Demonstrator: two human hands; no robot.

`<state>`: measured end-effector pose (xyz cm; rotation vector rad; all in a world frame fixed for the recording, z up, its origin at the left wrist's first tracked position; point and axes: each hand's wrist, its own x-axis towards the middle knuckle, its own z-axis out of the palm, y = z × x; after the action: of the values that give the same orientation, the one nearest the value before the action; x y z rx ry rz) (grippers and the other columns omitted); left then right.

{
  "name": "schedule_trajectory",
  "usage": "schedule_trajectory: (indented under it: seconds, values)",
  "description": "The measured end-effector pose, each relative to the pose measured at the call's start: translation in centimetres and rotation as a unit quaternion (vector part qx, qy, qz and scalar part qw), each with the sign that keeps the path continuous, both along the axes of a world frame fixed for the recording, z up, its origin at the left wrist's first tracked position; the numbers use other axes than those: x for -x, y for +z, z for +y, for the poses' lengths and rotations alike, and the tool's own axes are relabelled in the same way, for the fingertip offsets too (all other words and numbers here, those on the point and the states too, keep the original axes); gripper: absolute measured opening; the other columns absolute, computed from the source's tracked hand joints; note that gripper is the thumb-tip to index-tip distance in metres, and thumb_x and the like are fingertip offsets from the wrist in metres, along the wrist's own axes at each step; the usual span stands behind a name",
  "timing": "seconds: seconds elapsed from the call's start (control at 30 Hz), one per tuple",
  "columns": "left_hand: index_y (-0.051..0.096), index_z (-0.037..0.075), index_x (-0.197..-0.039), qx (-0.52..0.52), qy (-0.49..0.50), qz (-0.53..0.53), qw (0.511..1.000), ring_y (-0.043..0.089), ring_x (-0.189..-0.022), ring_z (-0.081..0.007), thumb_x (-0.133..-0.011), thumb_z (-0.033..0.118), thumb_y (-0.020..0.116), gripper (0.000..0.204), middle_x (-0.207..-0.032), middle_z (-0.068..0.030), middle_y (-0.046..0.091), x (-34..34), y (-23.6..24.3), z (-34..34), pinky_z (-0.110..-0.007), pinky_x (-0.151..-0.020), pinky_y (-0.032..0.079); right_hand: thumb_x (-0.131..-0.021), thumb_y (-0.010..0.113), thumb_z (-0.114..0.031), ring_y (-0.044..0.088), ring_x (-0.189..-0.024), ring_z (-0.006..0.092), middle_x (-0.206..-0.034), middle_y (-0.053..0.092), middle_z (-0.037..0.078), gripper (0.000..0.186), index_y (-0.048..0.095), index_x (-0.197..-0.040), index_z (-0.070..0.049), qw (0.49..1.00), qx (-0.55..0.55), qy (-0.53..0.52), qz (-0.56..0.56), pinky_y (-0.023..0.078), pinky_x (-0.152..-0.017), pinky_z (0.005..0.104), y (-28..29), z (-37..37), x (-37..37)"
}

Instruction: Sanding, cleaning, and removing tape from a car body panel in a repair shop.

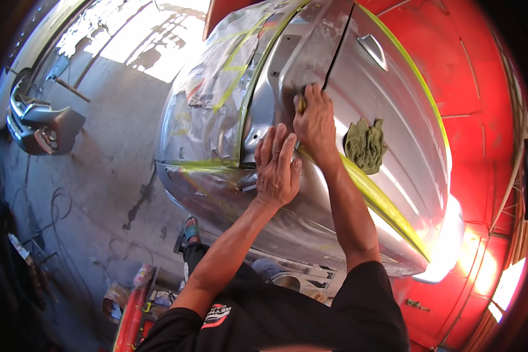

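Before me is a silver-grey car body [311, 217], dull and scuffed in patches. My left hand [277, 167] lies on the panel below the masked window, fingers stretched out and holding nothing. Farther up, beside a dark panel gap, my right hand [315, 120] is curled around a small yellowish pad [301, 104], pressed to the bodywork; most of the pad is hidden by the fingers. A crumpled olive-green cloth [365, 145] rests on the panel right of my right wrist. Beneath my right forearm runs a strip of yellow-green masking tape [387, 206].
Taped newspaper [217, 82] covers the glass at the left. A car handle [373, 51] sits up right. A detached bumper [50, 126] stands at the far left, with a hose [57, 205] on the floor. A red wall [469, 146] rises close at the right; a metal bowl [287, 280] is below.
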<state>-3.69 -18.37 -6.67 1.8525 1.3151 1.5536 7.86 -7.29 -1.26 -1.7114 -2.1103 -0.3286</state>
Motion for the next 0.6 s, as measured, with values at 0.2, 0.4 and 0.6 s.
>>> schedule_trajectory:
  seconds: [0.2,0.4,0.6]
  values:
    - [0.046,-0.002,-0.149,-0.013,0.000,0.003,1.000,0.038,-0.148,-0.0452,-0.104,0.022,0.049,0.051,-0.158,-0.0257,0.044,-0.8,0.3,0.3,-0.054,-0.120,0.025,-0.093,0.062,-0.013,0.056,-0.107,0.0450,-0.116,0.060,0.026,0.030,0.059,-0.115,0.007,1.000,-0.029,0.009,-0.008,0.044,-0.094,0.0534,1.3,1.9,-1.9]
    - [0.047,-0.002,-0.148,-0.010,0.007,0.021,1.000,0.038,-0.147,-0.0456,-0.104,0.021,0.050,0.050,-0.158,-0.0259,0.043,0.1,-0.1,0.2,-0.054,-0.120,0.026,-0.092,0.064,-0.014,0.056,-0.106,0.0454,-0.119,0.059,0.028,0.033,0.059,-0.116,0.008,0.999,-0.036,0.027,-0.013,0.045,-0.097,0.0518,-0.1,-1.1,-0.1]
    - [0.046,0.002,-0.150,-0.013,0.005,0.001,1.000,0.039,-0.145,-0.0483,-0.103,0.022,0.053,0.052,-0.158,-0.0250,0.045,-0.3,-0.2,0.3,-0.059,-0.119,0.026,-0.099,0.063,-0.026,0.065,-0.098,0.0450,-0.108,0.070,0.027,0.028,0.068,-0.113,-0.002,0.936,0.266,-0.195,0.123,0.050,-0.086,0.0515,7.4,5.7,-1.9]
